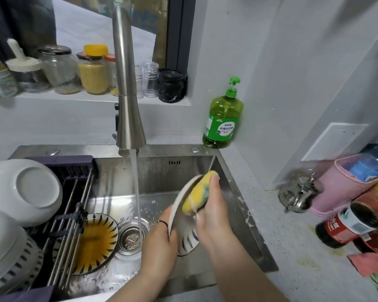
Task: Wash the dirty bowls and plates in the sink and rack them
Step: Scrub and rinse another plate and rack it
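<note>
My left hand [159, 238] grips a white plate [184, 232] with dark blue stripes, held on edge over the steel sink [240, 205]. My right hand [212, 205] presses a yellow and green sponge [196, 192] against the plate's upper face. A dirty striped plate [96, 238] with orange sauce lies on the sink floor at the left, partly under the rack [74, 210]. Washed white bowls [24, 190] sit upside down on the rack at the left. Water runs from the faucet [129, 101] into the drain [132, 236].
A green dish soap bottle [224, 118] stands at the sink's back right corner. A steel kettle [299, 192], a pink basket [345, 184] and sauce bottles [347, 225] crowd the right counter. Jars [92, 70] line the window ledge behind the faucet.
</note>
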A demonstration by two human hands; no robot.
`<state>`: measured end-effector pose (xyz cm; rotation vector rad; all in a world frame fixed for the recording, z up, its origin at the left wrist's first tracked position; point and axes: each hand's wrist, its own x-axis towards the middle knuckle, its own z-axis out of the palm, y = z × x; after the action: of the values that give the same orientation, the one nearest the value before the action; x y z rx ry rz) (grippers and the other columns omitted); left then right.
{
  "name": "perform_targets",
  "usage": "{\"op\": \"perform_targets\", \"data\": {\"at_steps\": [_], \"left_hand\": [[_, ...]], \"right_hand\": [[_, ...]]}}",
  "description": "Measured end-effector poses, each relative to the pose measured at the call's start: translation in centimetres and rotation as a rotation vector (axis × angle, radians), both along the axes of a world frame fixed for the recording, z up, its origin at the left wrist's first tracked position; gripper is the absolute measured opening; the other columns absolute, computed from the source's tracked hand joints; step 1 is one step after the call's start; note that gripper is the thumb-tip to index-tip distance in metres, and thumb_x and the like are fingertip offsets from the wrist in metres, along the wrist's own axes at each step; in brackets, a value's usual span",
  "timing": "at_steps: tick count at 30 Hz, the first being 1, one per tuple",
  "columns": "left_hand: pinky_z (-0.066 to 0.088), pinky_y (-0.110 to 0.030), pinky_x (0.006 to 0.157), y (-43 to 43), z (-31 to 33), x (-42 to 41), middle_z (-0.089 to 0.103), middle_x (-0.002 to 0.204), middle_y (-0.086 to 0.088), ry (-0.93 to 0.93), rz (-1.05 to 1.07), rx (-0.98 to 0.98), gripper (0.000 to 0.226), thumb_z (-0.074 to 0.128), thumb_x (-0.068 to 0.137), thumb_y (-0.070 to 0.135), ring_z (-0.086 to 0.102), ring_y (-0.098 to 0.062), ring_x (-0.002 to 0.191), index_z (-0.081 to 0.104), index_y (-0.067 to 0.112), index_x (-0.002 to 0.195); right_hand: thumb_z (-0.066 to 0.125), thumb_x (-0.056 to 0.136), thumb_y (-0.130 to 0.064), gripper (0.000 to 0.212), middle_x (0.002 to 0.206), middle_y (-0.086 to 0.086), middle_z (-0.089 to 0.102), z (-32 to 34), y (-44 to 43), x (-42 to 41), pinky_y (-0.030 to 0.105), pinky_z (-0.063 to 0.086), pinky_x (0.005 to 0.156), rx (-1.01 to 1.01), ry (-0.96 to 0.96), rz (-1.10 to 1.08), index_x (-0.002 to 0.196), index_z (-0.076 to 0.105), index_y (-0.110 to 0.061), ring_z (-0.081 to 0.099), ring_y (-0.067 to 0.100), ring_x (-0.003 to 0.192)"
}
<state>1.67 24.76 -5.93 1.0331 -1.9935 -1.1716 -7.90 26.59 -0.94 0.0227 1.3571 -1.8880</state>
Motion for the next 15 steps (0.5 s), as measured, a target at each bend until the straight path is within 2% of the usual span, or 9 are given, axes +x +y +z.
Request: {"op": "perform_targets", "data": {"at_steps": [2,4,5,6,7,9,10,13,15], "left_hand": [[0.033,-0.020,0.070,0.1,-0.5,-0.1,0.059,0.124,0.005,-0.191,-0.017,-0.171,0.052,0.038,0.090,0.016,0.056,-0.021,0.108,0.035,0.032,0.138],[0.035,-0.020,0.082,0.1,-0.8,-0.1,0.045,0.139,0.011,-0.276,-0.034,-0.255,0.056,0.040,0.093,0.018,0.051,-0.016,0.119,0.022,0.034,0.143],[0.036,-0.019,0.086,0.0,-0.8,-0.1,0.041,0.142,0.015,-0.300,-0.043,-0.284,0.055,0.040,0.093,0.019,0.049,-0.013,0.121,0.022,0.034,0.143],[0.037,-0.016,0.086,-0.2,-0.7,-0.2,0.042,0.140,0.018,-0.315,-0.082,-0.325,0.052,0.040,0.092,0.019,0.050,-0.008,0.120,0.028,0.031,0.141],[0.040,-0.014,0.081,-0.5,-0.7,-0.3,0.051,0.133,0.017,-0.298,-0.132,-0.375,0.049,0.041,0.087,0.019,0.057,-0.004,0.111,0.042,0.026,0.136],[0.045,-0.013,0.065,-1.1,-1.6,-0.4,0.071,0.102,0.011,-0.218,-0.216,-0.459,0.050,0.039,0.070,0.022,0.068,-0.004,0.082,0.060,0.022,0.115],[0.045,-0.014,0.057,-1.2,-2.1,-0.3,0.073,0.092,0.009,-0.220,-0.236,-0.496,0.050,0.036,0.065,0.022,0.067,-0.006,0.078,0.058,0.023,0.110],[0.043,-0.013,0.050,-1.9,-2.6,-0.1,0.073,0.088,0.010,-0.200,-0.239,-0.594,0.047,0.035,0.065,0.020,0.067,-0.006,0.072,0.048,0.023,0.110],[0.043,-0.015,0.047,-2.3,-2.7,-0.3,0.073,0.084,0.008,-0.184,-0.235,-0.691,0.046,0.035,0.065,0.018,0.068,-0.005,0.066,0.048,0.023,0.108]], "right_hand": [[0.055,0.087,-0.042,0.044,0.099,0.004,0.056,0.5,-0.1,-0.3,0.027,0.043,0.056,0.057,-0.010,-0.008,0.122,0.045,-0.018,0.055,0.019,0.084],[0.063,0.086,-0.023,0.033,0.078,0.003,0.048,0.2,0.0,-0.7,0.022,0.036,0.046,0.161,0.064,-0.053,0.112,0.045,-0.012,0.048,0.017,0.065],[0.062,0.086,-0.012,0.026,0.073,0.004,0.046,0.0,0.1,-0.9,0.020,0.036,0.043,0.206,0.076,-0.079,0.107,0.046,-0.009,0.047,0.017,0.060],[0.058,0.085,-0.004,0.022,0.070,0.006,0.046,-0.1,0.2,-1.0,0.019,0.036,0.043,0.231,0.065,-0.100,0.104,0.048,-0.007,0.046,0.018,0.057],[0.055,0.085,0.001,0.020,0.070,0.007,0.048,-0.2,0.4,-1.2,0.022,0.038,0.047,0.248,0.043,-0.108,0.103,0.049,-0.006,0.048,0.020,0.057],[0.050,0.087,0.004,0.017,0.071,0.011,0.051,-0.4,0.9,-1.4,0.027,0.040,0.052,0.248,-0.014,-0.089,0.100,0.050,-0.006,0.051,0.022,0.058],[0.050,0.088,0.003,0.013,0.071,0.011,0.052,-0.5,1.2,-1.6,0.027,0.040,0.051,0.255,-0.029,-0.065,0.097,0.050,-0.006,0.051,0.023,0.058],[0.057,0.089,-0.007,0.009,0.070,0.009,0.055,-1.1,1.6,-1.5,0.023,0.040,0.043,0.291,-0.008,-0.002,0.084,0.051,-0.010,0.053,0.022,0.056],[0.060,0.087,-0.006,0.009,0.074,0.010,0.057,-1.9,1.6,-1.4,0.029,0.044,0.048,0.269,-0.042,-0.009,0.086,0.051,-0.010,0.056,0.023,0.061]]}}
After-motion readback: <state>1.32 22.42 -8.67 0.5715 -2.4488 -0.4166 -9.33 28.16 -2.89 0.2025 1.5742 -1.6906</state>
